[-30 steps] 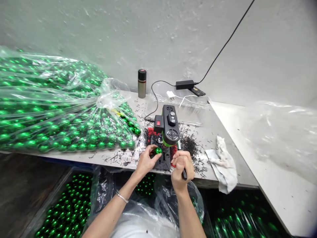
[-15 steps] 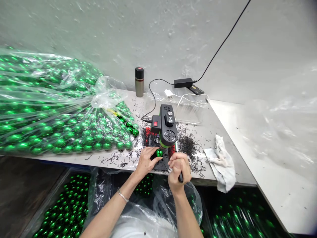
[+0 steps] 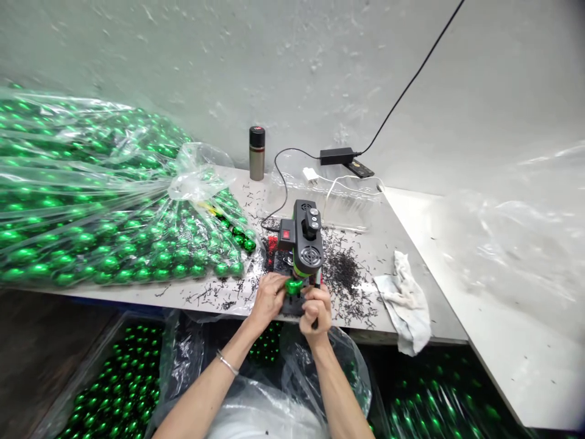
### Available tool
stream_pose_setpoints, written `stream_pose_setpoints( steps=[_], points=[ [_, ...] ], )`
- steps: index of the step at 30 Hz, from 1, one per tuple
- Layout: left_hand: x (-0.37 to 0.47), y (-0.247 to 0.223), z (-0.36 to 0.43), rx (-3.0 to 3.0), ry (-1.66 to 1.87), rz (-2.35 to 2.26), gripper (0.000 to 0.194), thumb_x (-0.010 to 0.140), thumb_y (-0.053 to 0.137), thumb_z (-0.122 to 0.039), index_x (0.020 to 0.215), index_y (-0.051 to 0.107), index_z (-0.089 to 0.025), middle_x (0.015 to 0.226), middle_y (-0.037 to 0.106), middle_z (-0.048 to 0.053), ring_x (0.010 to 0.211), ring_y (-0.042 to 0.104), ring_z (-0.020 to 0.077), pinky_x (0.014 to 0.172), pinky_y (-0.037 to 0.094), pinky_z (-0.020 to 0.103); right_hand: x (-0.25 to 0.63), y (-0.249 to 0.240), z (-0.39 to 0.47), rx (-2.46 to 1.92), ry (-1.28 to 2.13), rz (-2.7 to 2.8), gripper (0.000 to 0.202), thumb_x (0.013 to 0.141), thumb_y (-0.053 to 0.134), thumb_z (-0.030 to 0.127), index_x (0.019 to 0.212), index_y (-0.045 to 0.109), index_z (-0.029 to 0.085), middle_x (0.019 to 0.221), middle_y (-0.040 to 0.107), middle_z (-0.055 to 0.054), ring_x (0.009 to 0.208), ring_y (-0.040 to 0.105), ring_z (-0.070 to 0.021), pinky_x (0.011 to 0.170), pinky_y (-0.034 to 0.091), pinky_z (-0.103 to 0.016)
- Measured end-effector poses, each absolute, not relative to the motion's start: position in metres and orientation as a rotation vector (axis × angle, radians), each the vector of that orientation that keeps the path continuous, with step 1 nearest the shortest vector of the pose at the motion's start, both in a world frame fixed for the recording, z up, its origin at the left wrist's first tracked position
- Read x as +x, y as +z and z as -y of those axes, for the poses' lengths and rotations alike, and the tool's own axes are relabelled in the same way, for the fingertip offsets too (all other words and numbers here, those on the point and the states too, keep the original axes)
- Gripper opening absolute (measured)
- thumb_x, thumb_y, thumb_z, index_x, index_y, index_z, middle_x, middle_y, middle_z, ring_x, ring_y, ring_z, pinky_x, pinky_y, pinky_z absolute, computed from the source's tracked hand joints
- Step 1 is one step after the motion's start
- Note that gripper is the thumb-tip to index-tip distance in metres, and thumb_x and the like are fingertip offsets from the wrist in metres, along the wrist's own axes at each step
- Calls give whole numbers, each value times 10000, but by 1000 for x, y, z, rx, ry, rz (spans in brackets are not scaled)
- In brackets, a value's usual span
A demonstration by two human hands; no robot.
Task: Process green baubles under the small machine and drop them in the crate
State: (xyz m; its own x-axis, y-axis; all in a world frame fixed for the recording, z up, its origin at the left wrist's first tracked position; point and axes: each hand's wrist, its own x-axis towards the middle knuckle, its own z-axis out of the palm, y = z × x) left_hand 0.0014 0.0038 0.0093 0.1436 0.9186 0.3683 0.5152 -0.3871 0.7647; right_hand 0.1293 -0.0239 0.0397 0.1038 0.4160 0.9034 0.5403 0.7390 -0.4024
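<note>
A small black bench machine [image 3: 307,235] with a red switch stands near the table's front edge. Under its head sits a shiny green ball [image 3: 294,286], its outline smeared. My left hand [image 3: 269,299] is closed at the ball's left side, fingertips touching it. Wrapped round the machine's black lever handle is my right hand [image 3: 317,308], just right of the ball. Dark short scraps [image 3: 342,271] lie scattered around the machine's base, with red material beside it.
A large clear bag of green balls [image 3: 114,219] fills the table's left. Behind are a bottle [image 3: 256,153], a power adapter [image 3: 337,156] with cables and a clear plastic tray. A white cloth [image 3: 404,305] hangs over the front edge at right. More green balls [image 3: 119,378] lie below the table.
My right hand has moved left with the lever, closer to the ball. My left fingers have drawn together beside the ball, which now looks smeared.
</note>
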Motion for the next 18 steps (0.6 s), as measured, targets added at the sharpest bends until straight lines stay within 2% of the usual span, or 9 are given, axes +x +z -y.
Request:
stream_pose_setpoints(
  steps=[3,6,8,10,13,18],
  points=[
    [-21,6,5,2015,1232,-1437,330,904,498,-119,1029,778,-242,1037,767,88,1006,690,262,940,536,495,132,46,24,-788,-96,1527,289,976,355,177,714,471,214,730,528,10,673,583,-136,714,484,-358],
    [-80,1,38,1870,1497,-1866,509,894,429,-80,1279,681,-296,1235,715,63,1187,644,276,1035,514,523,133,55,26,-789,-29,1450,292,957,352,141,690,446,214,711,509,7,651,543,-138,683,453,-351],
    [-124,0,64,1730,1609,-2200,553,902,437,-84,1410,587,-246,1396,620,108,1296,579,306,1111,456,524,132,60,27,-802,-9,1447,299,954,354,133,678,437,213,707,504,6,646,529,-137,685,440,-351],
    [-155,4,83,1630,1607,-2354,532,934,415,-99,1433,564,-206,1395,611,139,1251,615,294,1101,474,478,132,62,28,-820,-6,1455,305,958,358,133,673,434,211,705,504,7,644,522,-135,707,437,-358],
    [-165,22,82,1600,1671,-2383,472,980,410,-148,1417,578,-209,1313,660,121,1224,632,258,1109,473,425,131,63,29,-830,-8,1446,313,962,364,126,667,429,206,705,505,11,653,521,-129,724,432,-353],
    [-121,81,32,1863,1918,-2102,424,994,511,-229,1413,571,-219,1349,648,121,1274,593,263,1114,466,458,128,61,27,-828,-4,1415,325,965,362,127,656,425,207,691,493,16,639,507,-128,694,430,-338]
  ],
)
